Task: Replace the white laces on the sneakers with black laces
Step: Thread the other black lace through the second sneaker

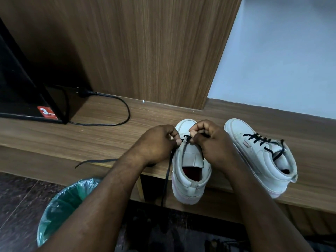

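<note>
- Both pinch: left hand (156,142) and right hand (211,140) curl their fingers on the black lace (168,171) at the front eyelets of the near sneaker (190,179).
- Its loose ends trail across the wooden ledge (91,139), one hanging over the edge.
- Second sneaker (254,155) stands just beside, laced in black.

Around the near sneaker (190,176) on the wooden shelf (109,139): just right, the laced sneaker (254,157); behind left, power cable (125,106) and television (16,84); below left, waste bin (60,211).
</note>
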The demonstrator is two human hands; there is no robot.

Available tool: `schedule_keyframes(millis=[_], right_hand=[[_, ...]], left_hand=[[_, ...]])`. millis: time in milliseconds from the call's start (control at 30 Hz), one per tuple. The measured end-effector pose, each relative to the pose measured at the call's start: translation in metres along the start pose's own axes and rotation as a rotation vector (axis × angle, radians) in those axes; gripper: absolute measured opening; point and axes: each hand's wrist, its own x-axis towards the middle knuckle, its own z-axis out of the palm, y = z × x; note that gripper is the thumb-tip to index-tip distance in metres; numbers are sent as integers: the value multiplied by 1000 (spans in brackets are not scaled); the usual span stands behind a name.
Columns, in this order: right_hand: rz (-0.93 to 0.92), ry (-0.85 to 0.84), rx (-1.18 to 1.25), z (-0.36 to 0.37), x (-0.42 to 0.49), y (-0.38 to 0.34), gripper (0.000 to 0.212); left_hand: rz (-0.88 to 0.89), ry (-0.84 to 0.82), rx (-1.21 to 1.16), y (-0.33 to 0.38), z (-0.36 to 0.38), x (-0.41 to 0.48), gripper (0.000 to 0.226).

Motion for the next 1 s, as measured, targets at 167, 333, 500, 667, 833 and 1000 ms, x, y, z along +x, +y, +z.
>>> schedule_keyframes(millis=[167,333,500,667,833,1000], right_hand=[[66,-100,299,-15,1,1,20],[43,-82,254,-23,3,4,19],[-15,-55,175,-22,4,5,11],[75,-51,311,-17,4,3,18],[130,-30,531,-13,2,0,15],[134,-24,682,-16,0,-2,14]], left_hand=[[-33,-7,-1,-4,3,2,15],[-39,-9,15,-5,3,4,18],[-44,-15,-14,-7,3,7,17],[-121,-9,35,-11,-2,7,15],[-199,-122,554,-11,-6,9,19],[-187,-121,600,-14,-8,7,18]])
